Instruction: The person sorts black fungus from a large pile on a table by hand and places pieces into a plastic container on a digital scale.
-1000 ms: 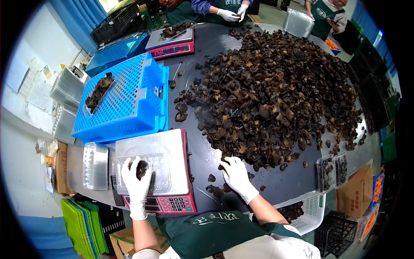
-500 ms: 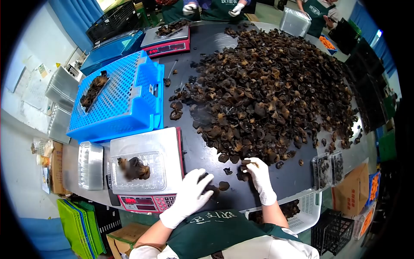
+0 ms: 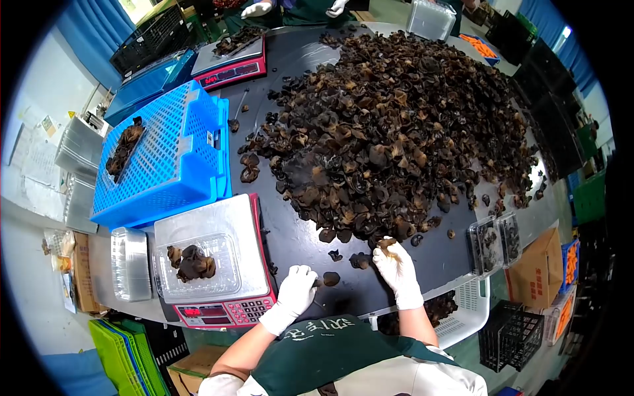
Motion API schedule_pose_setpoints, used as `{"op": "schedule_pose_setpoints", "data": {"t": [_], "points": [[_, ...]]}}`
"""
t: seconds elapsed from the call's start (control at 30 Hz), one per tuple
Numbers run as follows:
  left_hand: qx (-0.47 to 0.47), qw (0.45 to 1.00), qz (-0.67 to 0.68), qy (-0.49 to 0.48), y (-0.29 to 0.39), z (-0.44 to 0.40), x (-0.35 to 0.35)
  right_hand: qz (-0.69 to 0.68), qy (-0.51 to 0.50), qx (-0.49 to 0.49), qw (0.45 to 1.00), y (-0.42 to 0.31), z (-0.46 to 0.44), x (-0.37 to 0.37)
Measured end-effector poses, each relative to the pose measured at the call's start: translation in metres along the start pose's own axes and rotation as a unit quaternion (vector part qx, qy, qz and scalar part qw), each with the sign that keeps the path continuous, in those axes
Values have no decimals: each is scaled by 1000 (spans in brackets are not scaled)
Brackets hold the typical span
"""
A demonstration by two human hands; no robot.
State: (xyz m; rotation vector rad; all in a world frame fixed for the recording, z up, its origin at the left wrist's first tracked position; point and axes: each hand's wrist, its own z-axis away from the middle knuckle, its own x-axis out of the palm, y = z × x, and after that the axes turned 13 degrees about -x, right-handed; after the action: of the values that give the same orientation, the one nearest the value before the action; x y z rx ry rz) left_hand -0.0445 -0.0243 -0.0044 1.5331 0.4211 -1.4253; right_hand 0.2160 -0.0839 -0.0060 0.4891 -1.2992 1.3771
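Dark wood ear mushrooms (image 3: 389,138) form a big heap on the dark tabletop. My right hand (image 3: 400,278), in a white glove, is closed in a pinch on a brownish wood ear piece (image 3: 388,245) at the heap's near edge. A darker piece (image 3: 360,261) lies just left of it. My left hand (image 3: 297,290), also gloved, rests low with curled fingers beside a loose piece (image 3: 331,279); what its fingers hold, if anything, is hidden. To its left, a clear plastic tray (image 3: 228,280) with a few wood ear pieces (image 3: 196,263) sits on the scale (image 3: 244,224).
An upturned blue crate (image 3: 178,158) bears another filled tray. Stacked clear trays (image 3: 130,264) stand left of the scale. Two filled trays (image 3: 487,247) sit at the right edge, above a white basket (image 3: 472,307). Across the table are a second scale (image 3: 231,69) and co-workers' gloved hands (image 3: 257,9).
The view has shifted slightly. My left hand has drawn its outstretched fingers in. My right hand has lifted a brownish wood ear piece. A blurred piece over the tray now lies still in it.
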Motion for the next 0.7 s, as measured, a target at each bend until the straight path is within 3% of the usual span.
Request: {"op": "schedule_pose_setpoints", "data": {"t": [0.03, 0.1, 0.2, 0.27, 0.3, 0.33, 0.4, 0.47, 0.53, 0.57, 0.6, 0.7], "points": [[0, 1000, 0, -1, -1, 0, 0, 16, 1, -16, 1000, -2, 3, 10], [-50, 987, 151, 20, -2, -3, 0, 31, 3, -32, 999, -6, 10, 31], [-91, 958, 263, 69, 4, -10, -7, 32, 15, -29, 999, -10, 12, 41], [-102, 944, 307, 64, 6, -18, -9, 73, -117, -19, 990, -10, 7, 21], [-83, 955, 275, 72, 8, -24, -11, 225, -118, 2, 967, -14, 10, 24], [-65, 965, 242, 79, 11, -30, -14, 435, -117, 15, 893, -13, 17, 38], [-63, 964, 251, 68, 15, -41, -11, 615, -239, -41, 750, 5, 30, 48], [-19, 969, 223, 101, 16, -54, 4, 657, -339, -40, 673, 26, 43, 42], [31, 979, 184, 79, 24, -62, 5, 728, -371, -15, 577, 46, 56, 39], [29, 986, 148, 72, 32, -64, 3, 768, -411, -31, 490, 58, 59, 34], [28, 991, 112, 64, 39, -65, 2, 791, -411, -17, 453, 68, 63, 31], [34, 994, 79, 62, 36, -68, 10, 808, -413, -29, 419, 78, 64, 33]]}}
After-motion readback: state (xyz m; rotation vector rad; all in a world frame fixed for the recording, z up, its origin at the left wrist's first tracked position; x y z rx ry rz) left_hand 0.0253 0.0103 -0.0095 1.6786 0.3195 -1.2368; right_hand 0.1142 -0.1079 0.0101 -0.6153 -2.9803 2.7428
